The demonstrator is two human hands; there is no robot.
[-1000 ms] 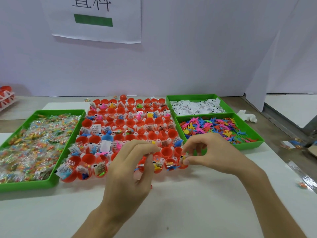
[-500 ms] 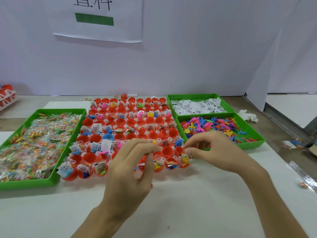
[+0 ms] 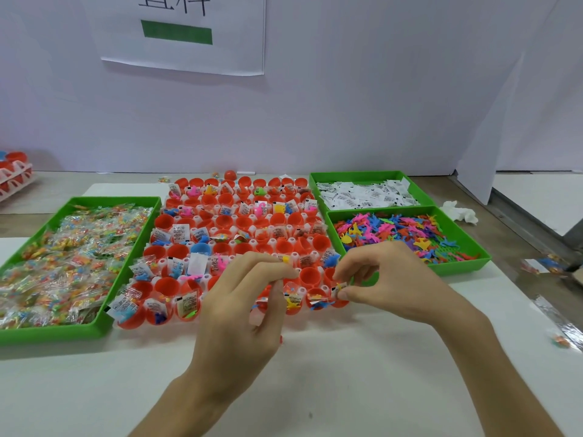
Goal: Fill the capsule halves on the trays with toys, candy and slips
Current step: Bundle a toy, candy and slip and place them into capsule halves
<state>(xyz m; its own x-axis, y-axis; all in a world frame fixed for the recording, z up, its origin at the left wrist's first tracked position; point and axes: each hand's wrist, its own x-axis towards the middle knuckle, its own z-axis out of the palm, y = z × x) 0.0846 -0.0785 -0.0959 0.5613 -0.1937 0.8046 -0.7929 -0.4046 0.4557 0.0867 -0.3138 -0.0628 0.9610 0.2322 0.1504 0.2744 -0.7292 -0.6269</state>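
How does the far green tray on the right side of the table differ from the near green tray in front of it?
The far green tray holds white printed slips; the near green tray holds small toys of many colours. The far green tray's load looks pale and flat, while the near green tray's looks bright and tangled. Both are green, rectangular and shallow, and they lie edge to edge.

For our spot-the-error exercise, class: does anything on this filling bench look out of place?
Yes. One blue capsule half sits among the red halves in the capsule tray, breaking the colour pattern. At the far right, loose packets lie outside the green trays, as if spilled.
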